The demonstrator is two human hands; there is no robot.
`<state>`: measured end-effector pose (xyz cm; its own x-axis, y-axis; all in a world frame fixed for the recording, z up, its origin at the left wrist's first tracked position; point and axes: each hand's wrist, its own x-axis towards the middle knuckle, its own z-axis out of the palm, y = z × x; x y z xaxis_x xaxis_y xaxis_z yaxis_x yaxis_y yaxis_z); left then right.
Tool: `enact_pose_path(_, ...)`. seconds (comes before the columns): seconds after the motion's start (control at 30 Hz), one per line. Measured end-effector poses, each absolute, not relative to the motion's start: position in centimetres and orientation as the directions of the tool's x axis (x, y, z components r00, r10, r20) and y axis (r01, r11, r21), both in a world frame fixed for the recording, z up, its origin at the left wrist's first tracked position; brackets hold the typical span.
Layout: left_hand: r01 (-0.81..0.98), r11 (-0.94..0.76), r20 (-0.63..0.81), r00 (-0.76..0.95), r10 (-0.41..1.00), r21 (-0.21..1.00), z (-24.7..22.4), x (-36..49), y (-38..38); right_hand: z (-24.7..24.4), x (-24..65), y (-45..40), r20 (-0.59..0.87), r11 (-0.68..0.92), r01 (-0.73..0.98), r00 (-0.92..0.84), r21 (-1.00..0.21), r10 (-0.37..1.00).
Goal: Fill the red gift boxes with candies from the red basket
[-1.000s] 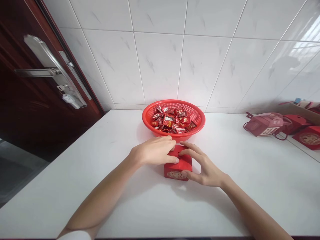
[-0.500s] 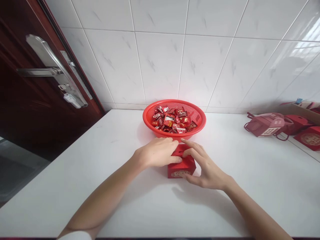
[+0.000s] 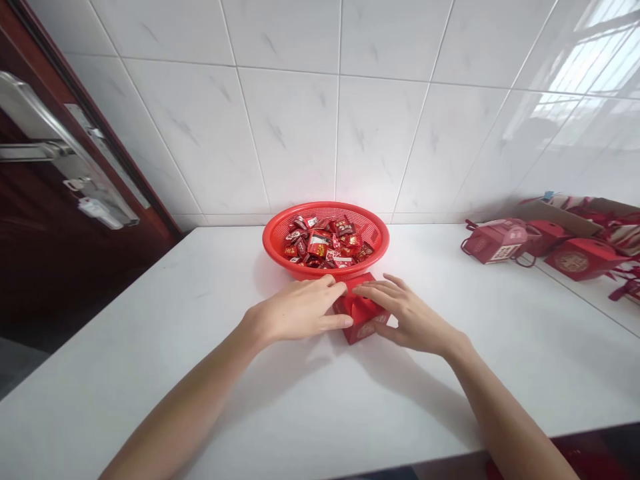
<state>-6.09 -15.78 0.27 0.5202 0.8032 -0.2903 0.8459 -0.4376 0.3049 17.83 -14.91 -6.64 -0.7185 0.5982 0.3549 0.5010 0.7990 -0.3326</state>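
Note:
On the white table sits a small red gift box [image 3: 361,319], with a pale round pattern on its front side and flaps at its top. My left hand [image 3: 300,308] is against its left side, the thumb low near the front corner and the curled fingers by the top edge. From the right, my right hand [image 3: 407,315] spans it, fingers over the top flaps and thumb at the front side. Right behind the box stands a red plastic basket [image 3: 267,241] holding many wrapped candies [image 3: 325,243] in red and dark wrappers.
To the right on the table are a pink-red box with cord handles [image 3: 495,241], a red box [image 3: 580,259] and a cardboard carton [image 3: 617,210] with red items. A tiled wall [image 3: 290,133] backs the table; a dark red door [image 3: 30,220] is at left.
The red box has been turned so that a corner points toward me. Both hands have stayed on it, my right fingers now lying flatter over its top. The view has swung right.

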Motion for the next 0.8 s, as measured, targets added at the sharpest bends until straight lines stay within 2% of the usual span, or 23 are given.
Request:
enact_pose_path(0.17,0.846,-0.436,-0.308,0.521,0.796,0.306,0.1,-6.4,-15.5,-6.3,22.9,-12.2,0.28,0.664,0.68,-0.602,-0.311,0.748)
enact_pose_path(0.4,0.858,-0.442,-0.361,0.512,0.78,0.262,0.3,-6.7,-15.4,-7.0,32.4,-7.6,0.254,0.255,0.893,-0.166,-0.371,0.953)
enact_pose_path(0.53,0.872,-0.424,-0.393,0.489,0.779,0.245,0.3,-6.7,-15.3,-7.8,35.7,-5.1,0.263,0.074,0.906,0.042,-0.417,0.964)
enact_pose_path(0.8,0.877,-0.412,-0.383,0.479,0.79,0.248,0.1,-6.9,-15.3,-8.8,38.4,-1.0,0.334,-0.099,0.923,0.232,-0.371,0.913)
